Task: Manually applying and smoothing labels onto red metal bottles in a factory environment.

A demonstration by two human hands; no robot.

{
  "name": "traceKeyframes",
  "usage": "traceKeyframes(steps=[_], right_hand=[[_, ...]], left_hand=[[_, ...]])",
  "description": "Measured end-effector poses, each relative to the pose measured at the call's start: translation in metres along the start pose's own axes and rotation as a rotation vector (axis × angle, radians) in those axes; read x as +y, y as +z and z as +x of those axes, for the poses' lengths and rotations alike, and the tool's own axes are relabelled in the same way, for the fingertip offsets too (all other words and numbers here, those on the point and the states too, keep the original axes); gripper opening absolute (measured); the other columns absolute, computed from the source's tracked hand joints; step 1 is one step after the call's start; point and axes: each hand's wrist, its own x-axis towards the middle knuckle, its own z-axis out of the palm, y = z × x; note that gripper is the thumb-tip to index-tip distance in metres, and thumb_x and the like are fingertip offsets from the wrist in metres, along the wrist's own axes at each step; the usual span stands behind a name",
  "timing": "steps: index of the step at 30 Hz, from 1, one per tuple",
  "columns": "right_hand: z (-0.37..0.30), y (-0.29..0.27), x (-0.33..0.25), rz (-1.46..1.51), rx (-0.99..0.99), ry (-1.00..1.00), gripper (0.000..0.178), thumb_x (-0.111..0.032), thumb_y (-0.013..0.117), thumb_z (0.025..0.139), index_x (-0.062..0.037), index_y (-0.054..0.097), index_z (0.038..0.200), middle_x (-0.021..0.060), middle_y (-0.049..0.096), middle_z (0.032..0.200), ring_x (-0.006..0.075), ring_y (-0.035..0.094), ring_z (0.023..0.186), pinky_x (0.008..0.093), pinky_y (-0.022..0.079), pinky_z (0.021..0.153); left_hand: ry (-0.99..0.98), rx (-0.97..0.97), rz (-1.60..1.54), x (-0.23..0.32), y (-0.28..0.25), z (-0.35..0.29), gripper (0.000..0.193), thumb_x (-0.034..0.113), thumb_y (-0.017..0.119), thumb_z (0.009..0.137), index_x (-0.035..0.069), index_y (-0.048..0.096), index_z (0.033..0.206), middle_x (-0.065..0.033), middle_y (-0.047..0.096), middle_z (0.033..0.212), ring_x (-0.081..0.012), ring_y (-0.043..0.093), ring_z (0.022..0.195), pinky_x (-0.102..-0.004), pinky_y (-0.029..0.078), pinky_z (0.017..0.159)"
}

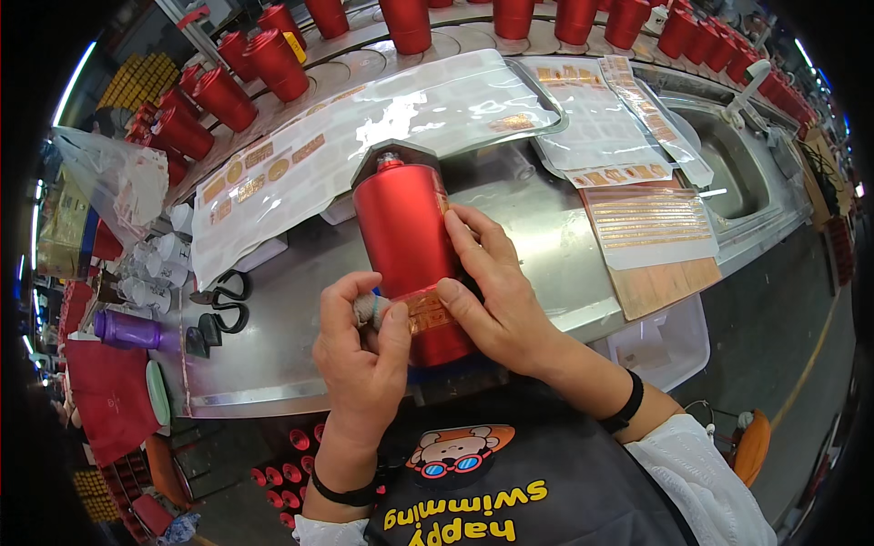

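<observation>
Your right hand [496, 291] wraps the red bottle [411, 255] from its right side, thumb pressed on the gold label [428, 314] near the base; the bottle lies tilted, neck pointing away from you, over the front of the steel bench [537, 237]. Your left hand [360, 350] is clenched on a small grey cloth wad [369, 308], held against the bottle's lower left next to the label. Bench surface is shiny metal w/ clear sticker sheets [364, 136] spread behind the bottle, more gold-strip sheets [651, 227] to the right, scissors [223, 305] at left. Rows of red bottles [273, 64] curve along the far edge; a sink [728, 173] sits far right. Purple bottle [127, 329] at the left end, plastic bag [105, 177] above it.
</observation>
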Motion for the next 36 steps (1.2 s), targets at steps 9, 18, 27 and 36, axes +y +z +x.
traceKeyframes(steps=[9,18,27,36], right_hand=[[0.002,0.002,-0.002,-0.011,0.018,-0.006,0.065,-0.026,0.058,0.094,0.0089,0.034,0.143,0.026,0.034,0.142,0.0432,0.038,0.126,0.0464,0.031,0.108],[0.001,0.001,0.0,-0.008,0.02,-0.013,0.065,-0.026,0.059,0.093,0.01,0.035,0.142,0.0253,0.035,0.142,0.0422,0.038,0.126,0.046,0.031,0.108],[0.001,0.0,-0.001,-0.019,-0.002,-0.007,0.064,-0.025,0.059,0.093,0.0107,0.036,0.141,0.0257,0.035,0.142,0.0414,0.038,0.127,0.0455,0.032,0.108],[0.002,-0.002,-0.002,-0.043,-0.031,-0.02,0.063,-0.025,0.058,0.095,0.0112,0.034,0.142,0.0263,0.034,0.143,0.0412,0.038,0.128,0.0445,0.032,0.108]], left_hand=[[-0.116,-0.095,-0.056,0.005,-0.005,-0.001,0.027,0.004,0.06,0.092,0.001,0.05,0.117,0.0015,0.051,0.093,-0.0024,0.048,0.077,-0.0178,0.041,0.069],[-0.139,-0.073,-0.054,0.003,-0.004,-0.001,0.03,0.006,0.062,0.091,0.002,0.05,0.118,0.0023,0.051,0.088,-0.003,0.047,0.075,-0.0178,0.04,0.068],[-0.304,-0.092,-0.436,-0.014,-0.002,-0.003,0.036,0.014,0.065,0.093,0.002,0.047,0.122,0.0018,0.052,0.089,-0.0043,0.049,0.077,-0.0197,0.042,0.071],[-0.243,-0.066,-0.418,-0.051,-0.001,-0.015,0.038,0.024,0.057,0.099,0.0,0.044,0.125,-0.0049,0.054,0.106,-0.009,0.051,0.093,-0.0252,0.043,0.085]])
